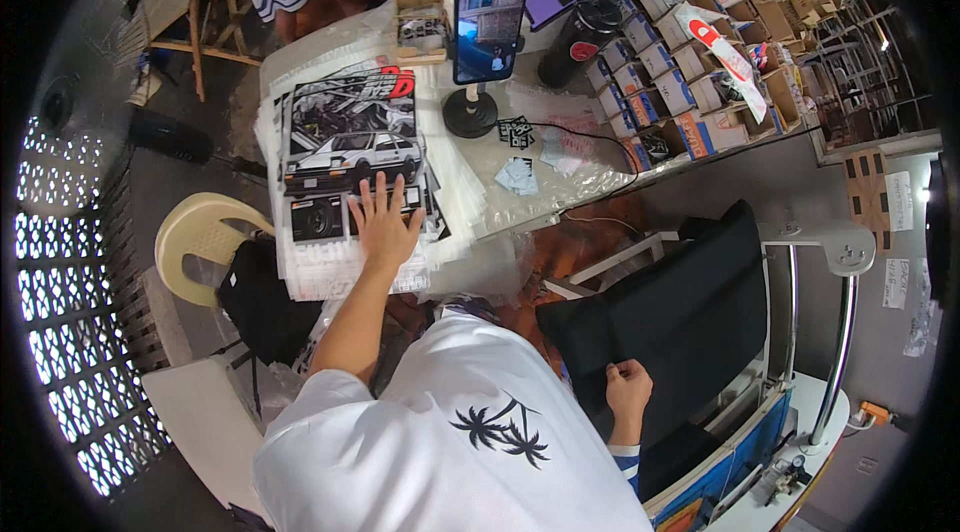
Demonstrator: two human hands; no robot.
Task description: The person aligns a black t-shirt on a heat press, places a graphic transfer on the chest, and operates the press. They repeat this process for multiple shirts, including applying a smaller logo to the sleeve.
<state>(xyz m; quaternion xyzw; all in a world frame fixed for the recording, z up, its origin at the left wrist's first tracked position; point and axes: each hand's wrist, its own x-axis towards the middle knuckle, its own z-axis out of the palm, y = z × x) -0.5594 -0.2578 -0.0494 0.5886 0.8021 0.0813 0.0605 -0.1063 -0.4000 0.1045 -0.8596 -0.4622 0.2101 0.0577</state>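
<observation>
My left hand (385,222) lies flat, fingers spread and released, on the car poster (350,137) topping the stack at the bench's (590,182) nine o'clock side. My right hand (628,387) pinches the black sheet (690,302). I'd press evenly so the sheets stay square.

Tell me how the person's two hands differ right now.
The left hand lies flat with fingers spread on a stack of car prints on the table; the right hand is curled, pinching the edge of a black sheet. The left arm stretches far forward, while the right stays bent close to the body. Both hands are bare and each touches something.
</observation>
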